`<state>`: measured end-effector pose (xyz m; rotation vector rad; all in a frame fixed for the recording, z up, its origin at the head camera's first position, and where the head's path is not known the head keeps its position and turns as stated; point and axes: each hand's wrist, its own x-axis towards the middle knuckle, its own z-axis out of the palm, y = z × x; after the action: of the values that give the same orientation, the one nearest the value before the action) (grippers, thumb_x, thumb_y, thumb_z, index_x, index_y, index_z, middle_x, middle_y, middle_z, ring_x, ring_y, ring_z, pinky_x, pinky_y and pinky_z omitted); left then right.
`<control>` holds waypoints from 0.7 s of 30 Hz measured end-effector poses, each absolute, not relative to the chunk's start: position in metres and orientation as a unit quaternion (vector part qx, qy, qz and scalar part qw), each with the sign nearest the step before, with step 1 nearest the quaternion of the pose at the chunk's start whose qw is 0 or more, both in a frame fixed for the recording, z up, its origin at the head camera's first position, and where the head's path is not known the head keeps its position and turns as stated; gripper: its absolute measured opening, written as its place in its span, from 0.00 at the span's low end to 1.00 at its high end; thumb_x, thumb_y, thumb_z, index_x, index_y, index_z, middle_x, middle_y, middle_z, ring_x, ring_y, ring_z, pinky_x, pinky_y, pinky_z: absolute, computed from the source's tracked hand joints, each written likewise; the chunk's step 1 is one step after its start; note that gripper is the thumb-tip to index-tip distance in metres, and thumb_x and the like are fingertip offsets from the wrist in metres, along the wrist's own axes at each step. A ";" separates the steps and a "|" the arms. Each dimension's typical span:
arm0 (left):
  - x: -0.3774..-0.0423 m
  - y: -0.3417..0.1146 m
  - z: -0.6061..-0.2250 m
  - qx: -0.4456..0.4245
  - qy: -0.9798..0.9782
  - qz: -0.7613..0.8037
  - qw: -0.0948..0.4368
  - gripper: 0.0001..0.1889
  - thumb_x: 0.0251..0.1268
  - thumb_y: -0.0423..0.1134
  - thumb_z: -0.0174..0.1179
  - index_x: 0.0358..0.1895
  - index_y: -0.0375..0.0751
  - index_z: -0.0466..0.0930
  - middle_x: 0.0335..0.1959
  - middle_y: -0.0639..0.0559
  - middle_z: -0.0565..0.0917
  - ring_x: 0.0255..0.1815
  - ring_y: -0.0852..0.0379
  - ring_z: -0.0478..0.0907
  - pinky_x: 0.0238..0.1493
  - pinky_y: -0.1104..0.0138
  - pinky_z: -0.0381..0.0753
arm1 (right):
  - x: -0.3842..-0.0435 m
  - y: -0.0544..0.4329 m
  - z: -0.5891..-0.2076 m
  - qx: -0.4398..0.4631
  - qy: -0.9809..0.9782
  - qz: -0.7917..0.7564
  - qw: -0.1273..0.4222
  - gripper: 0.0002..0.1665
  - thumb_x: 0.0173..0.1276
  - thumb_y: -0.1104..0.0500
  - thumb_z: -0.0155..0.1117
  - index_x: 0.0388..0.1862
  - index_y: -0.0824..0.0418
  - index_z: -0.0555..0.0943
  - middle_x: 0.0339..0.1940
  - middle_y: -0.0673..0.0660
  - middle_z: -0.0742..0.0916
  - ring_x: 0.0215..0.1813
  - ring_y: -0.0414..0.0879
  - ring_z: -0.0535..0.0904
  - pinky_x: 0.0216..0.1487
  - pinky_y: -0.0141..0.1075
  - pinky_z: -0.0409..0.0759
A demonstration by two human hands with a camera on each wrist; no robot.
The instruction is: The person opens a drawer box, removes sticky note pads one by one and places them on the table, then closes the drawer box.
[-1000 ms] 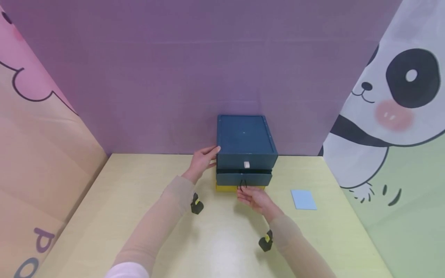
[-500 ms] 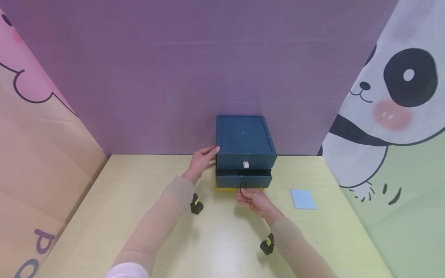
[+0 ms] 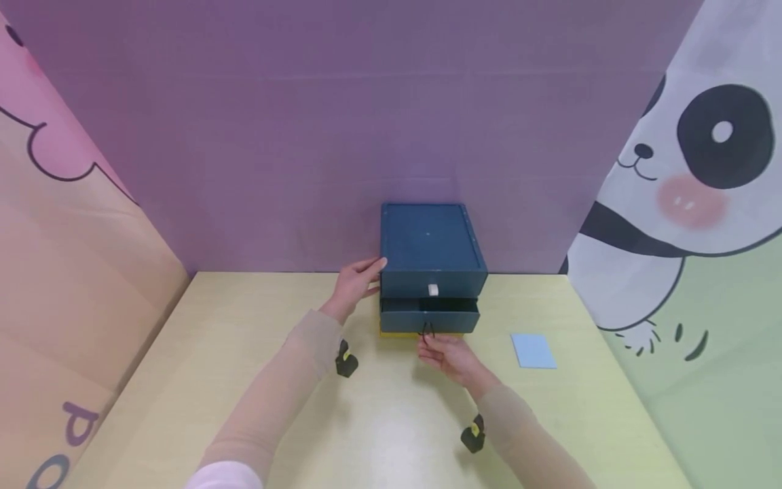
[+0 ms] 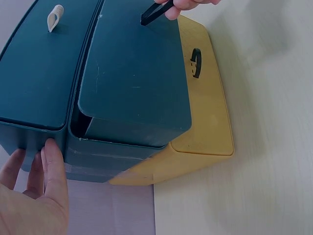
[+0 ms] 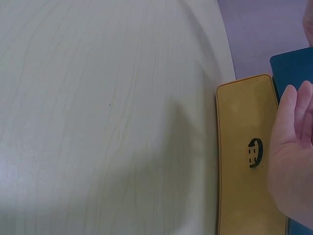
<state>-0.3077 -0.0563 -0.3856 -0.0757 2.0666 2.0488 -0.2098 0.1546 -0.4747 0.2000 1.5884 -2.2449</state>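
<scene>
A dark blue drawer unit (image 3: 429, 234) stands against the back wall on a yellow drawer box (image 4: 210, 117). Its middle drawer (image 3: 397, 322) is pulled partly out, while the top drawer (image 3: 406, 284) with a white pull tab (image 3: 433, 290) is closed. My right hand (image 3: 453, 358) pinches the black loop handle (image 4: 155, 13) of the middle drawer. Against the left side of the unit rests my left hand (image 3: 354, 285), fingers extended, thumb near the top edge. In the right wrist view the right fingertips and the loop they hold are out of sight.
A light blue square (image 3: 534, 351) lies on the table (image 3: 256, 305) to the right of the unit. Behind rises a purple wall (image 3: 275, 136), and printed panels flank both sides. A black loop handle (image 4: 196, 62) hangs on the yellow box's front.
The middle drawer has slid farther out toward me, showing more of its inside, with my right hand moving along slightly. My left hand has stayed on the unit's side.
</scene>
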 end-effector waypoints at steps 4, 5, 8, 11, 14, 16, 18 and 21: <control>-0.308 -0.057 -0.386 -0.023 0.707 0.698 0.116 0.28 0.63 0.50 0.61 0.64 0.42 0.71 0.64 0.46 0.74 0.58 0.47 0.74 0.58 0.54 0.78 | -0.210 0.155 -0.475 0.071 0.571 -0.796 0.190 0.20 0.73 0.65 0.49 0.57 0.80 0.70 0.32 0.49 0.87 0.38 0.39 0.84 0.49 0.34 0.83; -0.307 -0.057 -0.386 -0.023 0.707 0.697 0.117 0.28 0.63 0.50 0.61 0.65 0.42 0.71 0.64 0.46 0.74 0.58 0.47 0.74 0.58 0.54 0.78 | -0.210 0.154 -0.475 0.069 0.574 -0.793 0.190 0.20 0.73 0.65 0.50 0.57 0.80 0.69 0.32 0.49 0.87 0.38 0.39 0.84 0.49 0.34 0.83; -0.307 -0.057 -0.385 -0.023 0.703 0.700 0.119 0.28 0.63 0.50 0.61 0.64 0.42 0.71 0.64 0.46 0.73 0.59 0.47 0.74 0.58 0.54 0.78 | -0.208 0.154 -0.473 0.067 0.586 -0.786 0.187 0.16 0.73 0.66 0.50 0.53 0.77 0.74 0.32 0.49 0.87 0.38 0.39 0.84 0.48 0.34 0.84; -0.304 -0.057 -0.380 -0.021 0.701 0.702 0.123 0.28 0.64 0.49 0.61 0.65 0.41 0.71 0.64 0.44 0.73 0.59 0.46 0.73 0.59 0.54 0.77 | -0.206 0.155 -0.471 0.061 0.597 -0.778 0.186 0.12 0.73 0.66 0.50 0.46 0.71 0.78 0.32 0.51 0.87 0.38 0.39 0.84 0.49 0.35 0.83; -0.304 -0.057 -0.380 -0.020 0.701 0.702 0.121 0.28 0.63 0.49 0.61 0.65 0.41 0.71 0.64 0.44 0.74 0.59 0.46 0.74 0.58 0.55 0.78 | -0.204 0.155 -0.471 0.052 0.605 -0.772 0.186 0.10 0.72 0.66 0.51 0.43 0.69 0.80 0.32 0.52 0.87 0.38 0.40 0.84 0.52 0.38 0.82; -0.304 -0.057 -0.381 -0.020 0.704 0.700 0.117 0.28 0.64 0.49 0.61 0.64 0.41 0.71 0.63 0.44 0.74 0.58 0.46 0.74 0.58 0.55 0.78 | -0.204 0.156 -0.471 0.046 0.610 -0.769 0.186 0.11 0.72 0.66 0.52 0.44 0.71 0.80 0.32 0.51 0.87 0.38 0.40 0.84 0.53 0.39 0.82; -0.306 -0.057 -0.385 -0.022 0.707 0.698 0.113 0.28 0.63 0.50 0.61 0.64 0.42 0.72 0.63 0.46 0.74 0.58 0.47 0.74 0.58 0.55 0.78 | -0.203 0.156 -0.471 0.045 0.613 -0.767 0.185 0.10 0.72 0.66 0.52 0.43 0.69 0.80 0.31 0.51 0.87 0.37 0.40 0.84 0.52 0.39 0.82; -0.306 -0.057 -0.385 -0.023 0.711 0.694 0.113 0.28 0.63 0.50 0.61 0.64 0.43 0.72 0.63 0.46 0.74 0.58 0.47 0.74 0.58 0.55 0.78 | -0.203 0.156 -0.471 0.048 0.622 -0.759 0.185 0.12 0.72 0.65 0.52 0.45 0.72 0.79 0.32 0.52 0.87 0.37 0.40 0.84 0.48 0.36 0.84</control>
<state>-0.3058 -0.0571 -0.3846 -0.0669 2.0847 2.0366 -0.2025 0.1557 -0.4713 0.1354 1.7535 -2.1405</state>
